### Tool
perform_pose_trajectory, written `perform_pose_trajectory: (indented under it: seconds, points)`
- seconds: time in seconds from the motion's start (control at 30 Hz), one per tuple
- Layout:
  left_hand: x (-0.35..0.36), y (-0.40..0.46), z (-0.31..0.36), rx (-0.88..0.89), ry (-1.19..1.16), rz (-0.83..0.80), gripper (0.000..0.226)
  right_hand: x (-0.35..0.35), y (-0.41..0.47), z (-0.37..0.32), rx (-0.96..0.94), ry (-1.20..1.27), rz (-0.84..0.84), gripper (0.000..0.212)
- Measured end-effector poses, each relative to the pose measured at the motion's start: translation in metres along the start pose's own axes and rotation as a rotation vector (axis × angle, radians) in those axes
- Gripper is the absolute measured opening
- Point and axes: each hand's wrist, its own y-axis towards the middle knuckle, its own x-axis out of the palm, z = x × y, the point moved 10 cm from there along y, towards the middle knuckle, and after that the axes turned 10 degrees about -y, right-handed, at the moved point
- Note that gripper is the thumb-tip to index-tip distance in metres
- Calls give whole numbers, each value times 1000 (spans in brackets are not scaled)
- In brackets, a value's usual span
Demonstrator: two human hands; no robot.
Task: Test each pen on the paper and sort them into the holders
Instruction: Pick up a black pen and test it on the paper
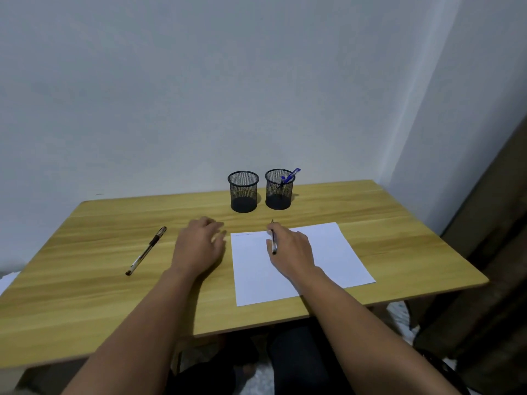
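Observation:
A white sheet of paper (328, 252) lies on the wooden table (85, 295), right of centre. My right hand (291, 249) rests over the sheet's upper left part and holds a thin dark pen (273, 241), tip pointing away from me. My left hand (199, 246) lies palm down on the table just left of the paper, fingers apart, holding nothing. Another black pen (146, 251) lies loose on the table at the left. Two black mesh holders stand at the back: the left holder (243, 191) looks empty, the right holder (279, 189) contains a blue pen (290, 176).
A pale wall runs right behind the table's far edge. Dark brown furniture (484, 280) stands close to the table's right side. My legs show under the near edge. Something white (7, 280) lies beyond the table's left edge.

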Motion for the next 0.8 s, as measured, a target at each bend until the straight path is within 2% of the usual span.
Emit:
perform_pose_trajectory:
  seconds: [0.07,0.13,0.23,0.33,0.47,0.53,0.6,0.7,0.8]
  points:
    - [19,-7,22,69,-85,-102,38,1,2,-3,-3,-24,-15,28]
    - [37,-12,32,98,-57,-208,44,-5,6,-3,10,-24,-1,30]
    - [54,-16,26,80,16,-316,49,-26,14,12,142,236,82,20]
    - [51,-16,22,51,2,-333,69,-29,31,35,331,663,89,16]
    - [49,-16,22,67,0,-318,74,-20,53,48,460,956,34,18]
    - [48,-16,21,70,0,-311,85,-13,59,47,500,1017,-7,34]
    - [47,-17,21,85,-12,-294,87,0,58,51,559,1078,-26,39]
    - [45,-18,21,101,-14,-280,86,27,49,62,597,1143,-39,37]
    - [45,-17,19,128,18,-264,83,29,50,59,557,1165,-67,28]
